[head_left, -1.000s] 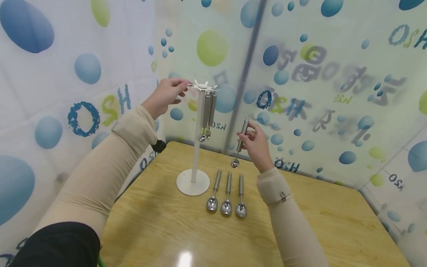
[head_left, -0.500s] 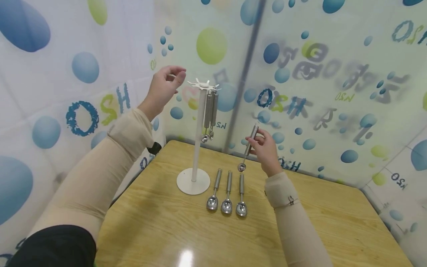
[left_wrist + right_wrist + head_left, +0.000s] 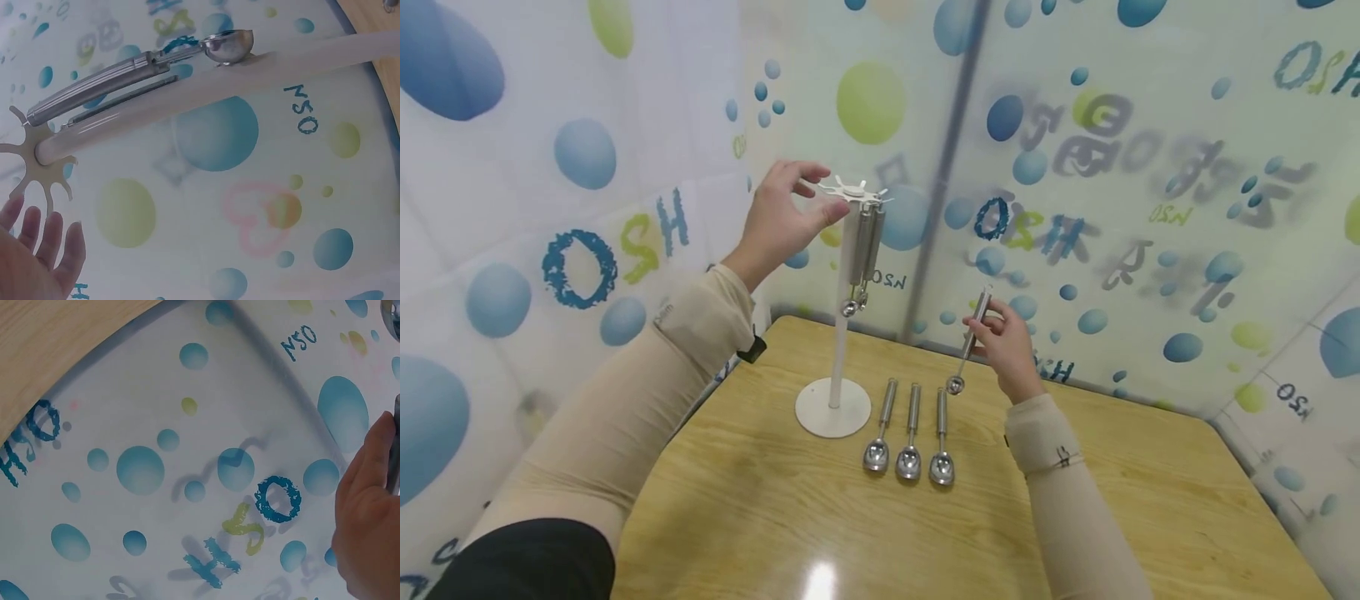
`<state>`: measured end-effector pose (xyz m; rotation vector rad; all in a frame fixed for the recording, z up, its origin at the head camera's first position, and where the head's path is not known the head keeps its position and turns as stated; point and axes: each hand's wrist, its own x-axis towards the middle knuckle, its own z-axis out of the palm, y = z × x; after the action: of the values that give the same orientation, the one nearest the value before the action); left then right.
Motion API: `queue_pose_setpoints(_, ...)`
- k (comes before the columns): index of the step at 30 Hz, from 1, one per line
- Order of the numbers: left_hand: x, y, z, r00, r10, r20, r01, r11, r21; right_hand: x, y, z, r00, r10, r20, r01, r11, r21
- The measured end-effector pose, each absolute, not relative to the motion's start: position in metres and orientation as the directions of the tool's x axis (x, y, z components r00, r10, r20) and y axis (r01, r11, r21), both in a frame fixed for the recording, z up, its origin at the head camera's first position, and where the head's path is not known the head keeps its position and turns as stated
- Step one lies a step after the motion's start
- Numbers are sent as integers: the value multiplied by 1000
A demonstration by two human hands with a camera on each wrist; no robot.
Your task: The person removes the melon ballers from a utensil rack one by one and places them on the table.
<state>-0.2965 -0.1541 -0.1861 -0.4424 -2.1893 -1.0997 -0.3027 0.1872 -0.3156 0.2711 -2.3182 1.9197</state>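
Note:
A white rotary rack [image 3: 838,350] with a hooked top stands upright on a round base. My left hand [image 3: 786,212] is at the rack's left hooks, thumb and fingers spread apart. In the left wrist view, the fingers of that hand [image 3: 47,250] lie beside the hooks [image 3: 37,153]; contact is unclear. Steel-handled scoops [image 3: 865,250] hang on the rack's right side, partly overlapping. Off to the right, my right hand [image 3: 1009,342] pinches the steel handle of a small scoop [image 3: 973,329], bowl down, above the table. The right wrist view shows only part of this hand [image 3: 369,519].
Three steel ice cream scoops [image 3: 908,462] lie in a row on the wooden table [image 3: 760,517], right of the rack's base, bowls toward me. Curtains [image 3: 1075,208] printed with dots and lettering stand close behind and at the sides.
My left hand lifts off the hooks, then comes back to them with its thumb farther right. The right hand carries the small scoop right and slightly down.

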Motion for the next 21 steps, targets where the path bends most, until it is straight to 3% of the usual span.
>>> queue_pose_setpoints(12, -294, -144, -194, -768, -13, 640, 499, 615, 610, -305, 194, -323, -986, -47, 162, -168, 191, -967)
queue_pose_setpoints(21, -294, -139, -193, -724, -61, 687, 480, 671, 565, -304, 196, -324, -988, -44, 145, -151, 191, -970)
